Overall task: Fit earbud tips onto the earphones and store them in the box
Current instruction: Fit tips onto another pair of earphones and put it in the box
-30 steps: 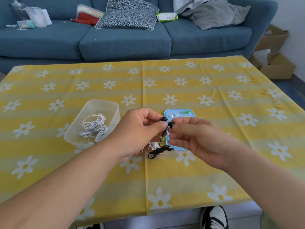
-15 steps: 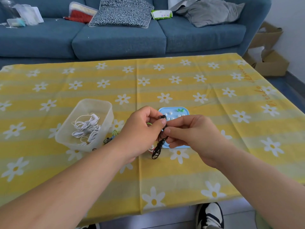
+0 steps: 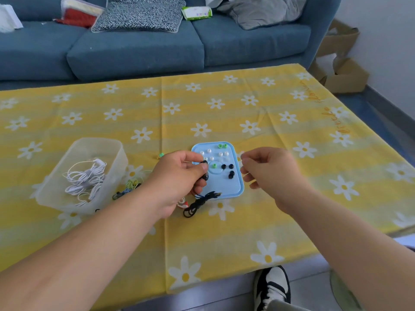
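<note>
My left hand (image 3: 179, 176) pinches the black earphones (image 3: 204, 175) by their two buds, over the left edge of the blue tray (image 3: 237, 189). Their bundled black cable (image 3: 197, 204) lies on the cloth just below the tray. White, green and black earbud tips (image 3: 226, 167) are scattered in the tray. My right hand (image 3: 268, 171) hovers right of the tray with fingers loosely curled and nothing in them. The translucent box (image 3: 74, 153) at the left holds white earphones (image 3: 86, 178).
Yellow-green earphones (image 3: 132, 184), another dark bundle and a red-white earphone (image 3: 183, 203) lie on the yellow daisy tablecloth between box and tray. A blue sofa stands behind the table. Cardboard boxes sit at the far right. My shoe shows below the table's front edge.
My right hand has let go of the black earbud and moved away to the right, uncovering the tray. My left hand keeps hold of the buds and has lowered slightly.
</note>
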